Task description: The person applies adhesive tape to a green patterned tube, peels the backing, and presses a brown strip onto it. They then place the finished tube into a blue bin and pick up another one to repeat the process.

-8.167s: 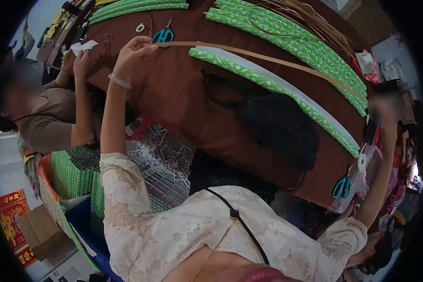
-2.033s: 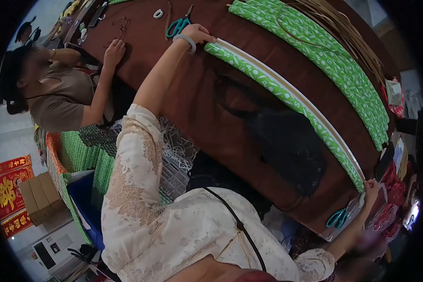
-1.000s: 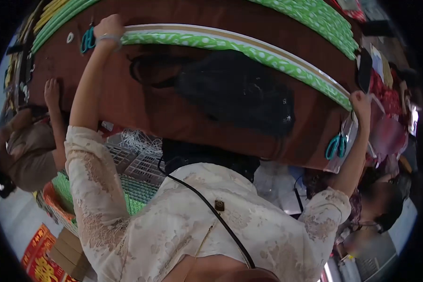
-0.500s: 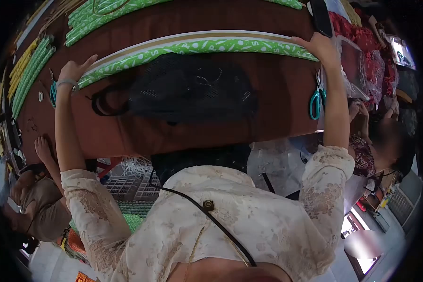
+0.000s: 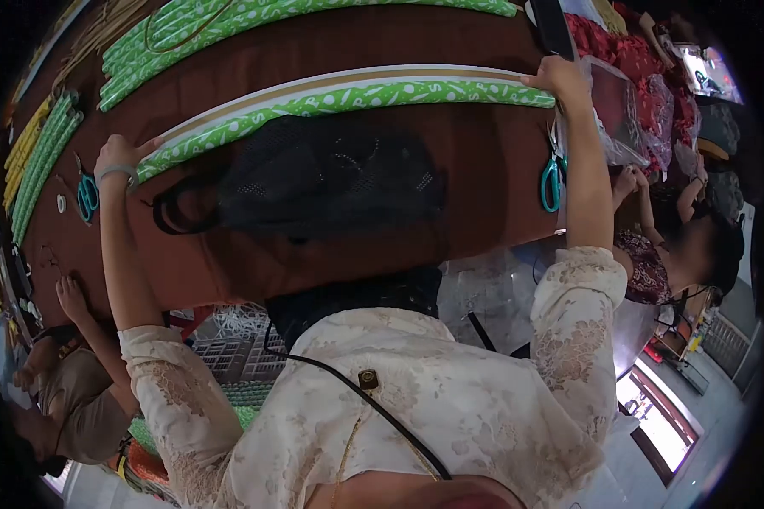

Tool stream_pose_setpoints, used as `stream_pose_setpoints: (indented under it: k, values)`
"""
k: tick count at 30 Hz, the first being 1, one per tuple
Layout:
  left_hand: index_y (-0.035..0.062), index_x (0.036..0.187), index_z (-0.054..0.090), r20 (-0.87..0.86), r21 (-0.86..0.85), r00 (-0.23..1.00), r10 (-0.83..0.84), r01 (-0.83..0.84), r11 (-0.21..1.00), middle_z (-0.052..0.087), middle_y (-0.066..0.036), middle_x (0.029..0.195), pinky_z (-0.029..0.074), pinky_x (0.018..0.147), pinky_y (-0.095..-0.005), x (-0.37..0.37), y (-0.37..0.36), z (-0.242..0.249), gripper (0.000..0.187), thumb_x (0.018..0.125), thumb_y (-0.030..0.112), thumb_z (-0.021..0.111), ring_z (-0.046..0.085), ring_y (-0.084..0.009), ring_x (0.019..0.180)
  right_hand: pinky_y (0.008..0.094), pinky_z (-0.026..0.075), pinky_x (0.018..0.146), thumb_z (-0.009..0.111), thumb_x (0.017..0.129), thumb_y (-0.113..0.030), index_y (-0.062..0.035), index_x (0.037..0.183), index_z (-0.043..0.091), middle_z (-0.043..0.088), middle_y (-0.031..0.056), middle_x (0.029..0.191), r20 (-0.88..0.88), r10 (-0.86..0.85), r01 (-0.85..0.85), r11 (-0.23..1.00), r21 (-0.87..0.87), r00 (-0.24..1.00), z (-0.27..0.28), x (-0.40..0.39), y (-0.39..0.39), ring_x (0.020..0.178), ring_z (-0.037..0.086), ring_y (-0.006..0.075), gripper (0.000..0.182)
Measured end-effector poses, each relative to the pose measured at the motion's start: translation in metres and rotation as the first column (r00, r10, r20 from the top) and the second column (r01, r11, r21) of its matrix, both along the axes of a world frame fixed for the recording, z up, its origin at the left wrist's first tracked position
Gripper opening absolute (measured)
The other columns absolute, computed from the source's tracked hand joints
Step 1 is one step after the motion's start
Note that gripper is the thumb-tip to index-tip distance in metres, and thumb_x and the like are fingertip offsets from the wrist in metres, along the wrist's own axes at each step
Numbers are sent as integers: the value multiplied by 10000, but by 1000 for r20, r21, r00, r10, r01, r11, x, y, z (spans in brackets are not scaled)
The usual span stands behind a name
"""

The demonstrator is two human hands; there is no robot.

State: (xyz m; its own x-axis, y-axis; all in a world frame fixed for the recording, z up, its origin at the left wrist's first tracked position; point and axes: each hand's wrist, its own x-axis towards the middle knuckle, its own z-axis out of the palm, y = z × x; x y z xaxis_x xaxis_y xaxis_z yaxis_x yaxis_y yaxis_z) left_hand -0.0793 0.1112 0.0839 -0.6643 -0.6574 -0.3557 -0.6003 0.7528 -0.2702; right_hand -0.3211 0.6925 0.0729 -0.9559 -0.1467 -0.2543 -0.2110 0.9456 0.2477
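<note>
A long strip of green printed wrapping (image 5: pixel 339 100), with white and tan bands along its far edge, stretches across the table in a slight curve. My left hand (image 5: pixel 120 154) is closed on its left end, thumb along the edge. At the right end, my right hand (image 5: pixel 560 81) grips it with the thumb on top. Just in front of the strip lies a dark cloth item (image 5: pixel 331 182) with shiny dots and a strap loop. Teal-handled scissors (image 5: pixel 553 182) rest beside my right forearm. Another teal pair of scissors (image 5: pixel 87 197) lies left of my left wrist.
Finished-looking green rolls (image 5: pixel 297 19) lie along the far side of the brown table (image 5: pixel 492 195). More green rolls (image 5: pixel 47 161) and yellow rolls (image 5: pixel 25 144) sit at left. A black object (image 5: pixel 552 30) is beyond my right hand. People sit at both sides.
The view has shifted slightly, so the table and things appear further left. My left hand sits lower in the picture. Both hands keep hold of the strip's ends.
</note>
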Motion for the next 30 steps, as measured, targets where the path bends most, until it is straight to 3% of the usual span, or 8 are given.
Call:
stream_pose_setpoints:
  k: [13,16,18,20,22,24,26,30]
  values:
    - [-8,957,561,51,-13,996,66,-66,998,600,-189,986,469,755,-419,0,4,0,762,578,648,647,576,-324,941,348,483,634,694,612,-206,-131,730,656,630,63,662,242,-56,76,995,-71,969,2,-29,20,674,623,207,144]
    - [5,975,560,-17,-19,998,54,-55,998,597,-167,1016,464,776,-415,3,9,2,732,595,624,653,576,-312,954,318,477,637,696,639,-296,-102,731,640,631,91,696,2,48,-48,999,12,999,24,-1,-7,695,622,221,222]
    - [10,990,558,-2,-19,998,69,-69,997,595,-158,1029,464,774,-417,1,14,6,726,603,617,652,573,-314,958,340,472,661,679,664,-366,-73,710,623,623,106,712,-88,45,-56,991,-123,995,34,14,-34,698,613,238,303]
    - [18,1002,557,-11,-51,998,63,-64,997,597,-150,1029,460,779,-417,2,11,3,718,609,612,651,576,-312,954,378,463,687,667,674,-421,-58,714,616,618,95,711,102,156,-108,922,-371,983,41,25,-68,703,602,239,369]
    - [24,1004,559,-16,-50,998,63,-64,997,599,-145,1028,457,785,-416,1,15,6,709,616,610,649,578,-307,953,376,456,692,669,660,-478,-57,768,603,619,99,803,161,280,-162,842,-515,946,33,41,-105,722,591,238,440]
    - [26,1008,559,8,-42,997,83,-82,996,600,-138,1032,454,788,-416,0,17,13,715,613,615,647,579,-302,956,423,401,833,692,620,-502,-112,1031,567,516,157,1132,69,268,-203,852,-482,961,21,58,-143,997,520,290,581]
    - [25,1008,559,-47,-77,997,54,-58,995,599,-134,1035,457,781,-413,2,17,13,729,607,627,644,581,-295,955,422,370,859,663,642,-534,-109,1098,520,442,137,1151,-310,435,-527,775,-349,845,9,74,-170,1019,469,297,640]
    - [23,1022,553,-7,-54,998,62,-62,997,597,-133,1040,458,776,-409,2,16,16,745,607,635,639,583,-289,953,512,248,950,689,600,-538,-187,1245,420,294,156,1312,-303,450,-541,740,-400,840,-23,69,-177,1184,327,351,782]
